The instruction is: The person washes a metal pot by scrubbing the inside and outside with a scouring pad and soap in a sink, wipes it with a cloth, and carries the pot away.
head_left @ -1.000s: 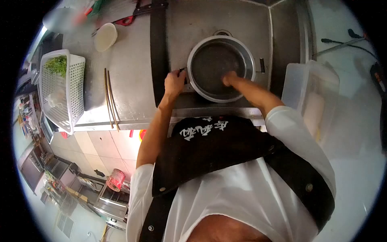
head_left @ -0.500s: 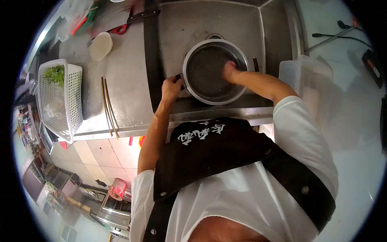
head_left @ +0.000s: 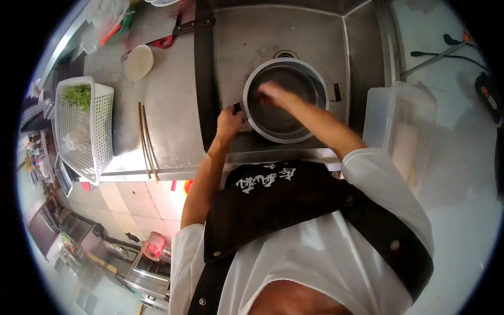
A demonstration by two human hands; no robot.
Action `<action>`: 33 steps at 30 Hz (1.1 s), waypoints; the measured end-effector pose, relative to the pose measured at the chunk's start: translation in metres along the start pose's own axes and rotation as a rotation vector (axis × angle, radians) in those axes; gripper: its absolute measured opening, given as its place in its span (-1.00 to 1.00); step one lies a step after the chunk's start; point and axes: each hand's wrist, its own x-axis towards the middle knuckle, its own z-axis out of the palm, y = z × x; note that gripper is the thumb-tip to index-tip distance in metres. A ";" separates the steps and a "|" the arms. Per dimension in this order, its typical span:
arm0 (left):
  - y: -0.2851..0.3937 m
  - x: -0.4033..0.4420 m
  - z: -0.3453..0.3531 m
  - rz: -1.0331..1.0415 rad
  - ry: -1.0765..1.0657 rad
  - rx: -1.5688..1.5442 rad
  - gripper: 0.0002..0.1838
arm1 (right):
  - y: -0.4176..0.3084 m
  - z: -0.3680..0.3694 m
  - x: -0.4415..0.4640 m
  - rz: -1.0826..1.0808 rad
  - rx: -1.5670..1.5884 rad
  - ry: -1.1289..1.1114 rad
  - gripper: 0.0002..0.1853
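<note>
A round metal pot [head_left: 257, 129] with dark side handles stands in the stainless steel sink [head_left: 294, 29]. Its inside looks dark and grey; whether it holds liquid is hard to make out. My left hand [head_left: 229, 122] is closed around the pot's left handle [head_left: 237, 107]. Inside the pot, over its left part, is my right hand [head_left: 271, 93]. Motion blurs its fingers, so I cannot see whether they grip anything. The far handle [head_left: 337, 92] sticks out at the pot's right, untouched.
On the left counter are a white basket [head_left: 102, 118] with greens [head_left: 77, 96], two chopsticks [head_left: 144, 139], a pale bowl [head_left: 139, 63] and a dark-bladed knife [head_left: 194, 25]. A translucent plastic bin [head_left: 378, 113] stands right of the sink.
My right hand has moved left across the pot's inside, from its right side to its left. My left hand stays on the handle. The whole view has shifted slightly.
</note>
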 end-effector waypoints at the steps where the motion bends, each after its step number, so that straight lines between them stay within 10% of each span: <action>1: -0.007 0.004 0.003 0.025 0.029 0.029 -0.61 | -0.018 -0.013 0.003 -0.041 0.292 0.123 -0.86; 3: -0.017 0.012 0.009 0.077 0.091 0.072 -0.61 | -0.044 -0.042 -0.023 -0.119 0.838 0.446 -0.85; 9: 0.012 0.001 0.002 0.077 0.083 0.062 -0.61 | -0.043 -0.051 -0.021 -0.101 0.650 0.544 -0.80; 15: -0.003 0.014 0.008 0.100 0.129 -0.126 -0.63 | 0.039 0.021 -0.030 -0.641 -1.296 0.027 -0.77; 17: -0.004 0.012 0.005 0.099 0.131 -0.182 -0.63 | 0.077 -0.010 -0.016 -0.160 -1.826 -0.494 -0.65; 23: 0.017 -0.006 -0.004 0.153 0.136 -0.152 -0.63 | 0.005 -0.077 -0.039 -0.477 -2.466 0.087 -0.75; 27: 0.051 -0.011 -0.006 0.165 0.095 -0.159 -0.64 | -0.089 -0.058 -0.070 -0.955 -2.441 0.032 -0.84; 30: 0.069 -0.010 -0.011 0.130 0.126 -0.155 -0.65 | -0.083 -0.071 -0.088 -0.456 -2.607 -0.020 -0.81; 33: 0.071 -0.007 -0.003 0.167 0.152 -0.187 -0.65 | -0.013 -0.086 -0.073 0.112 -2.087 -0.261 -0.57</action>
